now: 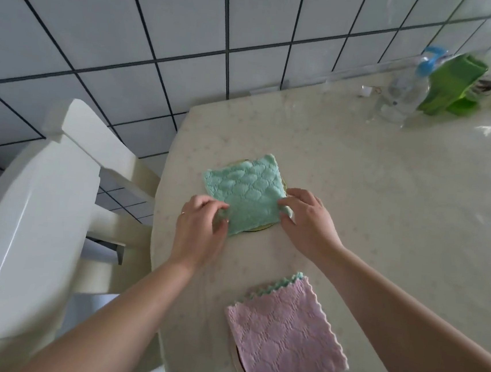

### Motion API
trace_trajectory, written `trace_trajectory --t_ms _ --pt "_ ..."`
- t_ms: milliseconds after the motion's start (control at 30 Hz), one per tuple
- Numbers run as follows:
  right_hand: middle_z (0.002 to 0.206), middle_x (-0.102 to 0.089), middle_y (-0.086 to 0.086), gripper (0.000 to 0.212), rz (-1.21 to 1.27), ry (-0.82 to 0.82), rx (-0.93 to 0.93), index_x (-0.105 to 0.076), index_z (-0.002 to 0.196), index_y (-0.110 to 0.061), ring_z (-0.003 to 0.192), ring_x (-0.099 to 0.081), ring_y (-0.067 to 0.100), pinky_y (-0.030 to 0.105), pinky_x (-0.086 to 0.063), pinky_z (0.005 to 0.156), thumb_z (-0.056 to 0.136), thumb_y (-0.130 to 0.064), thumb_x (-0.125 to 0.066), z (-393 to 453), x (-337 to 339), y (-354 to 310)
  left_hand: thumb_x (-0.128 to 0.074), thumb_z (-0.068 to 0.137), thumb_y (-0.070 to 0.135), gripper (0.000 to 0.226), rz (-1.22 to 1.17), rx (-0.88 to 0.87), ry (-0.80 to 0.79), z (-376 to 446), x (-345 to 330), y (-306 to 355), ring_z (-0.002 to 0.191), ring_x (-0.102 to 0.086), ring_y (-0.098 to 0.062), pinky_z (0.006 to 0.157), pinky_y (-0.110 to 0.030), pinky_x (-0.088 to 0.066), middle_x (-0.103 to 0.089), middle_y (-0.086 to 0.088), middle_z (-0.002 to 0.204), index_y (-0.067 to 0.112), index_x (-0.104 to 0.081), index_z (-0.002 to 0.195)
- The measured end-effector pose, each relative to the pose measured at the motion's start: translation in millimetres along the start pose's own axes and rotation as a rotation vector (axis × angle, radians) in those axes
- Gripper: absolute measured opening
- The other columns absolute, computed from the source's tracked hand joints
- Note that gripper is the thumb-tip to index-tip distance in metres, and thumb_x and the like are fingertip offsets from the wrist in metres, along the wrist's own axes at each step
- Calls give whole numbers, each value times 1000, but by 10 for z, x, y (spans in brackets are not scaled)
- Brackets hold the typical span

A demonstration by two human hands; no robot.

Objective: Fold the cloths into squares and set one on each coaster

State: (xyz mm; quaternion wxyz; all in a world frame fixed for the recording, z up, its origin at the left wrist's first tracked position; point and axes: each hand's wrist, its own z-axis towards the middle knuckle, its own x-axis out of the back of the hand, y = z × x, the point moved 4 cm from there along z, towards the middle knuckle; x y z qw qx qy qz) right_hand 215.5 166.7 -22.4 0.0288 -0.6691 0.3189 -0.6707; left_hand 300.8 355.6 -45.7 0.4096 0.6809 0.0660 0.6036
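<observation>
A green quilted cloth [245, 191], folded into a square, lies on a round coaster [259, 228] whose rim peeks out at the cloth's near and far edges. My left hand [199, 231] pinches the cloth's near-left corner. My right hand [307, 218] pinches its near-right corner. Closer to me, a pink cloth [285, 336] folded square, with a green layer showing at its far edge, covers a second coaster [236, 363] near the table's front edge.
The cream table [387, 199] stands against a tiled wall. At its back right are a clear bottle with a blue cap [406, 90] and a green pack [452, 85]. A white chair [41, 211] stands at the table's left.
</observation>
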Motion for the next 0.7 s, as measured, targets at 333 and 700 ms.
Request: trace_trajectory --t_ms 333,700 --pt "157 -1 -5 62 -257 -369 -6 -14 145 -39 144 0 18 54 -2 114 91 -48 -44 420 -215 -22 -32 88 63 74 467 -31 -471 369 -218 -80 142 16 -16 112 -53 6 16 2 156 31 -2 147" --pt "154 -18 1 67 -191 -198 38 -28 142 -33 141 -16 22 39 -15 114 84 -39 -60 312 271 -497 -58 87 26 37 -199 209 -263 577 241 109 113 -53 -16 94 -26 -39 -57 -3 129 16 -56 122"
